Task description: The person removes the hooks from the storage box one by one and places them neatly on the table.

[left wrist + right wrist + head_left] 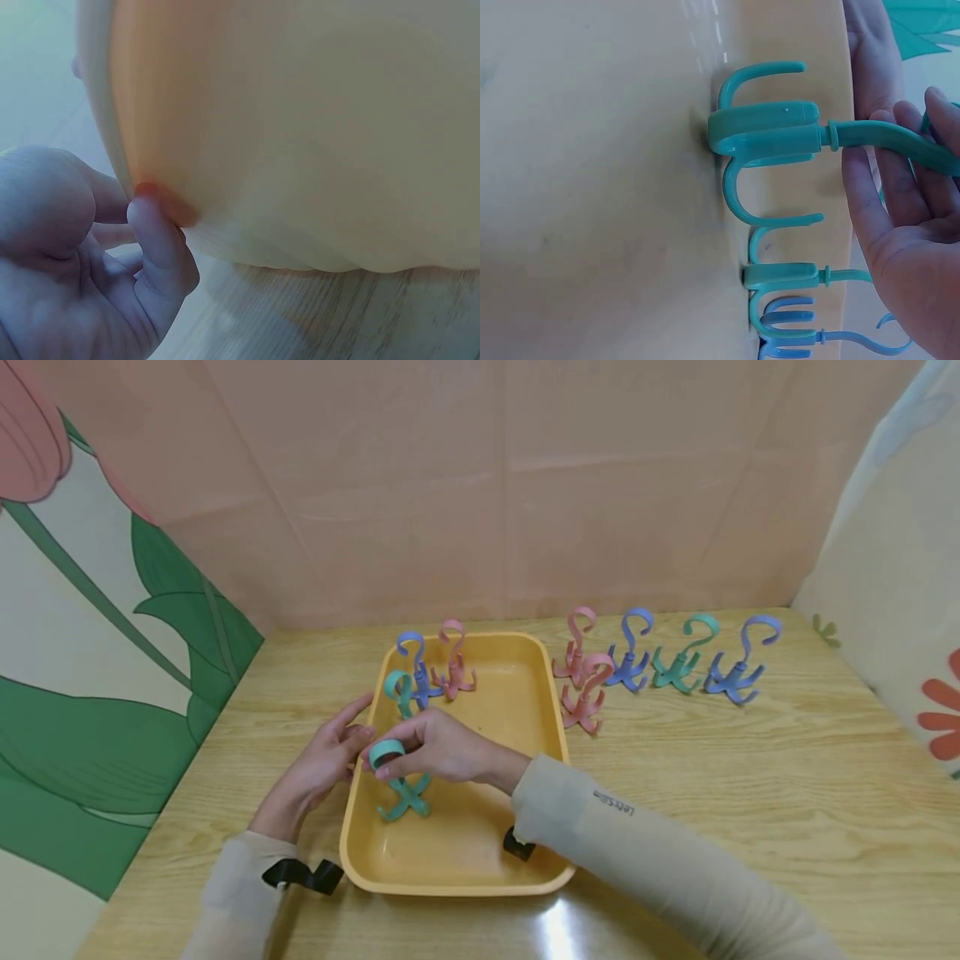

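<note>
A teal multi-prong hook (403,792) stands on its prongs near the left side of a yellow tray (517,752). My right hand (384,763) pinches its curled top. In the right wrist view the teal hook (769,131) rests its prongs against the tray floor (592,187), with my fingers (870,202) round its stem. My left hand (363,717) lies at the tray's left rim with the index finger stretched out. The left wrist view shows its fingers (154,232) touching the tray's outer wall (300,135). A second teal hook (400,692), a blue one (417,672) and a pink one (454,664) stand at the tray's far left.
Right of the tray, on the wooden table (750,777), stand two pink hooks (587,693), a blue hook (632,653), a teal hook (681,658) and another blue hook (738,667). Patterned walls close in the left, back and right sides.
</note>
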### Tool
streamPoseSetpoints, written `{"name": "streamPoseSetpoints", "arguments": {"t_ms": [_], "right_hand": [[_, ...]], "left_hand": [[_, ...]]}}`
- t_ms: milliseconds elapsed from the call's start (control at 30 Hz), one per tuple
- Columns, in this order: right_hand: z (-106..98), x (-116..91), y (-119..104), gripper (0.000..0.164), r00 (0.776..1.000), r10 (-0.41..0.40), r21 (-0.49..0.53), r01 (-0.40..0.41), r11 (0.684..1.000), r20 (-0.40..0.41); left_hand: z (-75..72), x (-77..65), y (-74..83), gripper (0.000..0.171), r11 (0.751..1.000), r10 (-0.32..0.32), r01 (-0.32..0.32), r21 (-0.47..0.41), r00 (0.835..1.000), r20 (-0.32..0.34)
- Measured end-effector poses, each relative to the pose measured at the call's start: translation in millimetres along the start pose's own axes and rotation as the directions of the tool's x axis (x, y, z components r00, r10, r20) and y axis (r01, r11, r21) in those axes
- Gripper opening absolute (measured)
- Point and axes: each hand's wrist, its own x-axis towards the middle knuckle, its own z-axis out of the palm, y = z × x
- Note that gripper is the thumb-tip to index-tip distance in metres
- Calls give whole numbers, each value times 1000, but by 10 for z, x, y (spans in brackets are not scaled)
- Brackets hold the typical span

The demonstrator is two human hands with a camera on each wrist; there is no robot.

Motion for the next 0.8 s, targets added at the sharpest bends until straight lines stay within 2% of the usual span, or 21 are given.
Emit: {"name": "streamPoseSetpoints", "arguments": {"t_ms": [467, 800], "right_hand": [[-36, -51, -131, 26, 999, -37, -27, 36, 999, -24], [-123, -218, -297, 22, 996, -34, -74, 28, 997, -86]], "left_hand": [[6, 11, -10, 57, 1000, 1, -1, -5, 1000, -4], [6, -14, 5, 59, 1000, -1, 1, -6, 1000, -7]]}}
